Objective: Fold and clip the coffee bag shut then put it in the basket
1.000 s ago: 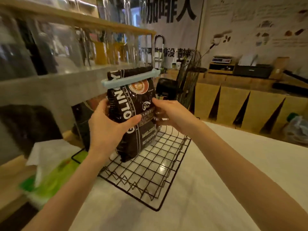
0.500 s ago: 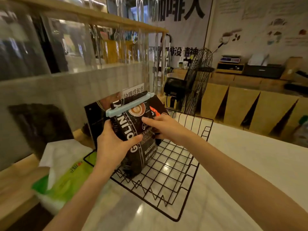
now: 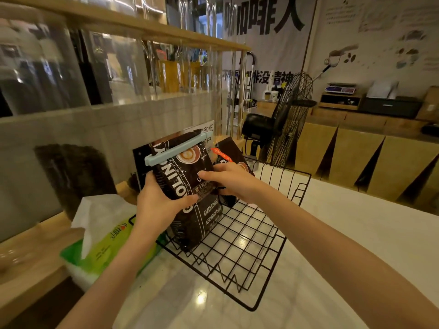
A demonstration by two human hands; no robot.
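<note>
A black coffee bag (image 3: 190,176) with white lettering stands upright, its bottom resting on the floor of the black wire basket (image 3: 266,267) near the left side. A pale blue clip (image 3: 175,150) runs across its folded top. My left hand (image 3: 156,205) grips the bag's left side, thumb across the front. My right hand (image 3: 228,179) holds the bag's right edge, thumb on the front. A second dark coffee bag (image 3: 234,155) with an orange tag stands behind my right hand in the basket.
A green and white tissue pack (image 3: 102,241) lies left of the basket on the white marble counter (image 3: 356,233). A ribbed glass partition (image 3: 118,138) rises behind. A black fan (image 3: 292,119) and cardboard boxes (image 3: 356,157) stand beyond the counter.
Both hands have lowered the clipped bag from above the basket down into it; its bottom now rests on the wire floor. A second bag has come into sight behind.
</note>
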